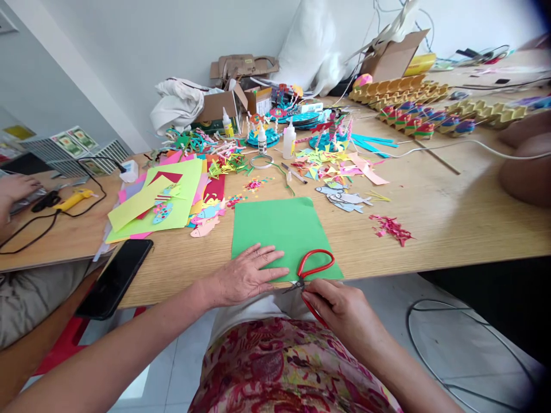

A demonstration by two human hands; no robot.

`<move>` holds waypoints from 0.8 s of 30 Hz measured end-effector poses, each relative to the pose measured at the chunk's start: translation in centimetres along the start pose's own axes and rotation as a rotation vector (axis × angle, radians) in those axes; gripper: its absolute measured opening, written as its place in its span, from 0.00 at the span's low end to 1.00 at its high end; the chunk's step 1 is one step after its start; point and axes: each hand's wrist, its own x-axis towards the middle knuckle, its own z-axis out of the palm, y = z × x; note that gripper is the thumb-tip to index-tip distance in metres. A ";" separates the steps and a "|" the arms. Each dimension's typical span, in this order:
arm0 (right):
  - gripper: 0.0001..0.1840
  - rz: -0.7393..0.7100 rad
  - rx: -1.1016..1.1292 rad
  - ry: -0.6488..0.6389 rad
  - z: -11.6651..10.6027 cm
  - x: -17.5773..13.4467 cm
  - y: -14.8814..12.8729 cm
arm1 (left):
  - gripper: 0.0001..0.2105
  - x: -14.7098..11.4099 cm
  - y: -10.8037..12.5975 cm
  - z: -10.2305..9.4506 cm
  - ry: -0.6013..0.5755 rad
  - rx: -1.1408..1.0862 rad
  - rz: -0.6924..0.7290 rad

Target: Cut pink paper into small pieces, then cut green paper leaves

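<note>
Green paper [275,226] is lying flat at the near edge of the wooden table [451,229] in the head view, and the left hand [245,274] is pressing on its near left part with fingers spread, grasping nothing. The right hand [344,307] is gripping one red handle of the scissors [300,283], while the other handle loop is lying over the paper's near right part; whether the blades are biting into the sheet, I cannot tell. Things are crowding the far side: small confetti [253,183] is lying just beyond the sheet, and a pen [295,173] and glue bottle [289,140] are sitting farther back. To the left, pink fish cutouts [205,226] are lying near the paper, beside a stack of coloured sheets [185,201], and a black phone [115,280] is resting by the near left corner of the table. To the right, grey-blue fish cutouts [346,198] and red scraps [392,228] are lying apart from the sheet. Farther off, painted egg-carton cups [424,121] are standing behind a stick [437,158]. At far left, another person's hand [19,186] is showing near a yellow glue gun [75,199].
</note>
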 end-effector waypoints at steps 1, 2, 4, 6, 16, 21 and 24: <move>0.14 0.000 0.000 -0.001 0.1 0.1 0.0 | 0.19 0.0 0.1 0.0 0.001 0.000 -0.002; 0.14 -0.001 0.003 -0.005 0.1 0.1 0.0 | 0.19 0.0 0.1 0.0 0.003 -0.001 -0.002; 0.14 -0.007 0.017 -0.013 0.1 -0.1 0.0 | 0.19 0.0 0.2 -0.1 0.008 -0.007 -0.001; 0.13 -0.015 0.038 -0.015 0.1 -0.2 0.1 | 0.18 0.0 0.2 -0.1 0.013 -0.014 -0.002; 0.14 -0.026 0.006 0.009 0.4 0.2 -0.6 | 0.20 0.2 0.4 0.1 0.006 -0.008 -0.023; 0.14 -0.034 0.041 -0.018 0.3 0.2 -0.6 | 0.19 0.3 0.6 0.0 0.020 -0.015 -0.034; 0.14 -0.030 0.033 -0.018 0.3 0.5 -0.9 | 0.19 0.3 0.8 -0.1 0.018 -0.019 -0.041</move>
